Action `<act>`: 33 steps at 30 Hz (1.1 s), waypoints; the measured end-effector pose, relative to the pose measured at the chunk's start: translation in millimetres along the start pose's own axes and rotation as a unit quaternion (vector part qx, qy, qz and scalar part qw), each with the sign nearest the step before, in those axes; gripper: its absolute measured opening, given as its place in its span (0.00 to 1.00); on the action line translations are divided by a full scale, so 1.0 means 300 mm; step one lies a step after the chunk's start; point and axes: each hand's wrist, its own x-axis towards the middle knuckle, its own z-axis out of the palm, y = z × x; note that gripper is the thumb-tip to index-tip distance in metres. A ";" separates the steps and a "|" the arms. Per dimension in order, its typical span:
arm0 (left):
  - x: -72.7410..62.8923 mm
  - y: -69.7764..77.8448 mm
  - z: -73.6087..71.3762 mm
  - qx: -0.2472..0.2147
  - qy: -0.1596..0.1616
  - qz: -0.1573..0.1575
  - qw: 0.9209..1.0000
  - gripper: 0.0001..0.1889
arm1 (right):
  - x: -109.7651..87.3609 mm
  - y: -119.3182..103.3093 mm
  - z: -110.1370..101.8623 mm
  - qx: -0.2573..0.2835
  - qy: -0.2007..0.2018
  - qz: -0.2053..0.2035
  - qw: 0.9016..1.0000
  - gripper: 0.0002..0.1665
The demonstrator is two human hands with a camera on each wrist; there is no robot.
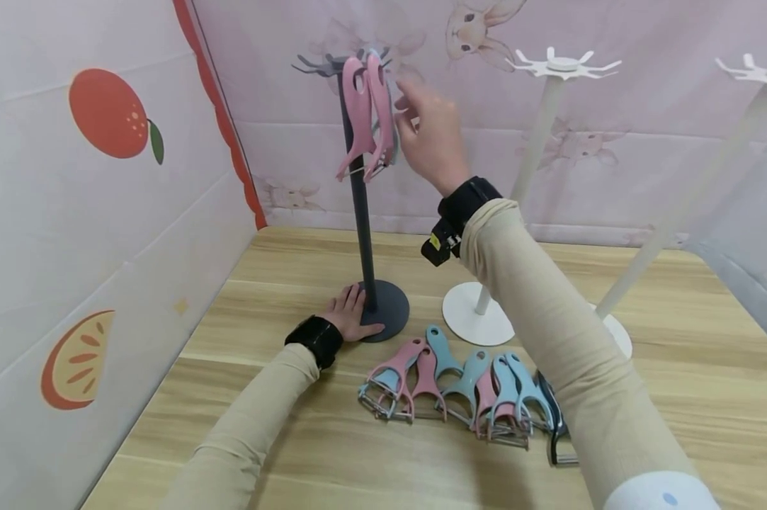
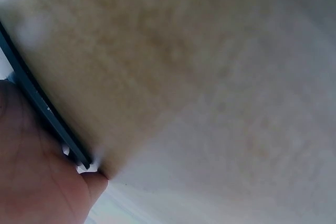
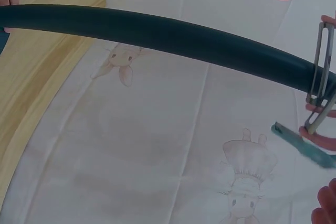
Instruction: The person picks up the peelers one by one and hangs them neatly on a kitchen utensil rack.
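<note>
My left hand (image 1: 350, 315) rests with spread fingers on the round base of the dark stand (image 1: 392, 312), beside its pole. Two pink peelers (image 1: 359, 106) hang from the stand's top hooks, with a teal peeler (image 3: 304, 145) partly hidden behind them in the head view. My right hand (image 1: 435, 134) is raised just right of these peelers, fingers loosely bent, and no thing shows in its grasp. In the right wrist view its fingertips (image 3: 325, 205) appear below the teal peeler, apart from it. The left wrist view shows the hand (image 2: 42, 177) against the dark base edge (image 2: 47, 108).
Several pink and blue peelers (image 1: 466, 375) lie bunched on the wooden table (image 1: 332, 446), with a black peeler (image 1: 554, 418) at their right end, partly behind the right sleeve. A white stand (image 1: 479, 315) and another white stand (image 1: 670, 212) are to the right.
</note>
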 end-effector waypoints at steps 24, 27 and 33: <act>-0.020 -0.052 -0.033 0.002 0.022 0.004 1.000 0.47 | -0.231 0.160 0.121 0.001 -0.094 -0.051 0.994 0.19; -0.033 -0.055 -0.057 0.004 0.014 0.004 1.000 0.46 | -0.260 0.177 0.153 -0.022 -0.183 -0.037 0.982 0.22; -0.074 -0.061 -0.086 -0.012 0.007 0.015 1.000 0.42 | -0.317 0.200 0.231 -0.090 -0.336 -0.030 0.937 0.25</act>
